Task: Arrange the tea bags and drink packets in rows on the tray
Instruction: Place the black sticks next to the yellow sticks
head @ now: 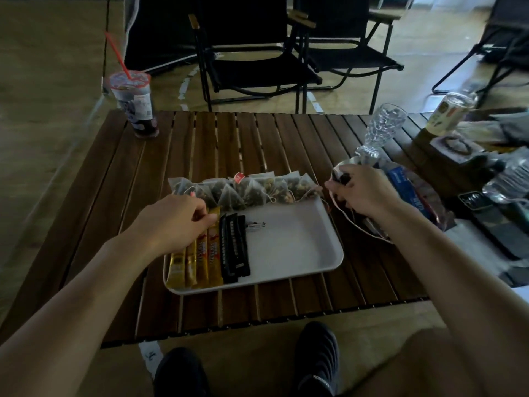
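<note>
Pinching the gold packets' (197, 262) tops, left hand (174, 222); right hand (363, 190) grips a dark packet (340, 177).

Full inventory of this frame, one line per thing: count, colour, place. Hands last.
tray: one, white, table centre
tea bags: a row, count unclear, clear pyramids, tray's far edge
gold packets: about four, tray's left end
black packets: about three, right of the gold ones
table: one, brown slats
cup: one, dark drink, red straw, far left corner
glass: one, clear, far right
bottle: one, yellowish, right edge
chairs: at least two, black, behind table
shoes: two, black, below table
left hand: on the gold packets' tops
right hand: right of tray, gripping a dark item
</note>
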### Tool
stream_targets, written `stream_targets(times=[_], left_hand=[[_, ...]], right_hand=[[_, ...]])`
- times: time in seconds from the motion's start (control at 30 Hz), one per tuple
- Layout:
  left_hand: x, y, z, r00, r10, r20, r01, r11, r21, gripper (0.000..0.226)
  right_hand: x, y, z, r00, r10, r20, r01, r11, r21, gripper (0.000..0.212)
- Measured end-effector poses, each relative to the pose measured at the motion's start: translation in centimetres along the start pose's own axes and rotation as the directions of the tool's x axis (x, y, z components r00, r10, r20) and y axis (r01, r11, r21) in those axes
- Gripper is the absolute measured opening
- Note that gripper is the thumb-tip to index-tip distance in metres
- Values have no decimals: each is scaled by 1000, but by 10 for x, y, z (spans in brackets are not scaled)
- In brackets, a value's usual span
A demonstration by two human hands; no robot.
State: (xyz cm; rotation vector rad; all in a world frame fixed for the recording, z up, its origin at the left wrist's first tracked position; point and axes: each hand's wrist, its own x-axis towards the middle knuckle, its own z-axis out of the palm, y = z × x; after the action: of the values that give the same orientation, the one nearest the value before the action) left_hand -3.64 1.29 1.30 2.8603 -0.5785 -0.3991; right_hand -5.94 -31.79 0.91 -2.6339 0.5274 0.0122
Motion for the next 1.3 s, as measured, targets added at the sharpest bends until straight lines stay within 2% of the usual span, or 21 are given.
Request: stream_targets(times=[0.07,0.3,0.4,0.6,0.87,0.93,1.0,1.1,1.17,1.3], left_hand=[[2,3,1,1000,3,4,-3,1000,8,27],[8,10,7,999,30,-21,-29,999,35,28],[9,12,9,999,31,-28,-29,999,41,28],[10,8,10,999,26,-21,-25,999,39,26],[6,2,8,999,30,-18,-30,1000,4,26],[4,2,5,999,32,-15,-32,999,-12,26],[1,0,3,999,29,-19,-30,999,-22,26],[-3,-5,1,999,28,-31,-29,999,-28,26],[-6,-7,0,999,20,-30,-21,999,-41,26],[-9,-8,-4,1000,3,-27,-5,998,-68,27]], right_hand=[[9,18,-2,998,45,-40,-46,999,-24,42],[15,25,3,993,113,45,-101,971,-215,38],[17,22,6,987,162,4,-158,965,-210,44],[16,18,4,983,178,-34,-181,961,-211,37],[13,21,-3,987,138,80,-129,986,-109,26],[13,23,-4,984,151,97,-147,988,-40,26],[14,28,-9,978,157,134,-177,971,160,24],[11,34,-20,974,126,186,-198,874,443,16],[7,33,-24,966,81,247,-207,813,544,10],[-6,12,-22,884,-56,464,-267,755,598,28]])
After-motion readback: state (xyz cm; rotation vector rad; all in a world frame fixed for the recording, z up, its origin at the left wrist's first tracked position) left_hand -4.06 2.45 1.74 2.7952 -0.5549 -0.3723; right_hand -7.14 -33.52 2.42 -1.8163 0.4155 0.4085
